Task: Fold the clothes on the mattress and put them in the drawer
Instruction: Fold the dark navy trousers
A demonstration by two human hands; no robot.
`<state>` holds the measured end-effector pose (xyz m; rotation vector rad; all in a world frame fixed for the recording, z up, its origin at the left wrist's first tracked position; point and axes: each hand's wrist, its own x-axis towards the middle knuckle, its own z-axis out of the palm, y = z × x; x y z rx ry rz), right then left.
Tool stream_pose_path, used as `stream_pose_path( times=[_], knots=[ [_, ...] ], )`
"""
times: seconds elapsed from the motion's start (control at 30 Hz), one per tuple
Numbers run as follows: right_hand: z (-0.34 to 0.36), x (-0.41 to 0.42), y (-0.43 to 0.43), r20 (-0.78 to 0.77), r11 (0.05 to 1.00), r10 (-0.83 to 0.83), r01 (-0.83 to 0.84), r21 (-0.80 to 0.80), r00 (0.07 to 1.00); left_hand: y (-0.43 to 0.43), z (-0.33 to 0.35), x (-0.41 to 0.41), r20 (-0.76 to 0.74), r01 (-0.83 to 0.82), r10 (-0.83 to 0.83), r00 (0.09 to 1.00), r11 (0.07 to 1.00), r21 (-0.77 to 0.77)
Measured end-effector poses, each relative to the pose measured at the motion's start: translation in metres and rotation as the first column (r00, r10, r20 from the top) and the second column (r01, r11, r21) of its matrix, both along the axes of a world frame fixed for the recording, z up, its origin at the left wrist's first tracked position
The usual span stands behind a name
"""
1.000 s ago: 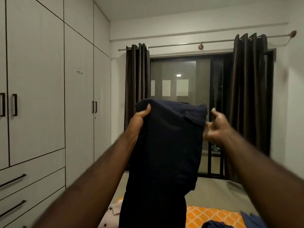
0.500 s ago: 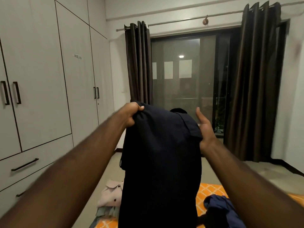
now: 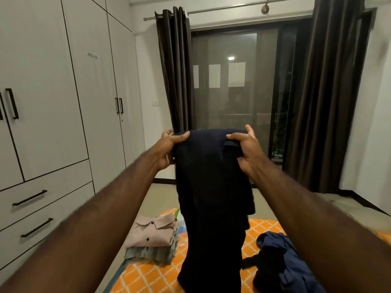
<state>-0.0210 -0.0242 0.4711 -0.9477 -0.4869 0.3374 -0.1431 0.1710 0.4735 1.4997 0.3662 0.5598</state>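
Note:
A dark navy garment hangs in the air in front of me, its lower end reaching the orange patterned mattress. My left hand grips its top left corner and my right hand grips its top right corner. On the mattress to the left lies a stack of folded clothes with a pink shirt on top. A crumpled blue garment lies on the mattress at the right. The drawers at the lower left are closed.
A tall white wardrobe runs along the left wall above the drawers. Dark curtains frame a glass door at the far end. Bare floor lies between the mattress and the wardrobe.
The view has tilted down, showing more of the mattress and the folded stack. My hands have come lower and closer together, and my right hand now grips the garment's top.

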Motion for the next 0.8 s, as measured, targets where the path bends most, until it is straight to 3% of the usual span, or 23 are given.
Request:
stream_pose_path(
  times=[0.07, 0.23, 0.33, 0.47, 0.63, 0.8],
  knots=[
    [0.000, 0.001, 0.001, -0.029, 1.000, -0.018, 0.019, 0.025, 0.999, -0.002, 0.004, 0.005, 0.052, -0.079, 0.076, 0.996, 0.996, 0.052],
    [-0.001, 0.005, 0.001, -0.071, 0.995, -0.078, 0.082, 0.053, 0.994, -0.012, -0.004, 0.020, -0.007, -0.315, 0.318, 0.948, 0.942, 0.114],
    [-0.002, 0.010, -0.001, -0.095, 0.993, -0.091, 0.098, 0.066, 0.991, -0.030, -0.012, 0.018, -0.093, -0.271, 0.289, 0.953, 0.947, 0.171],
    [-0.007, 0.021, -0.006, -0.117, 0.992, -0.090, 0.100, 0.077, 0.989, -0.047, -0.017, 0.008, -0.266, -0.089, 0.118, 0.957, 0.989, 0.122],
    [-0.003, 0.033, -0.014, -0.135, 0.988, -0.106, 0.120, 0.100, 0.985, -0.049, -0.022, 0.007, 0.001, -0.042, 0.042, 0.999, 0.996, 0.078],
    [-0.001, 0.040, -0.021, -0.097, 0.993, -0.094, 0.101, 0.068, 0.991, -0.047, -0.018, 0.011, 0.115, -0.051, 0.035, 0.993, 0.989, 0.141]
  ],
)
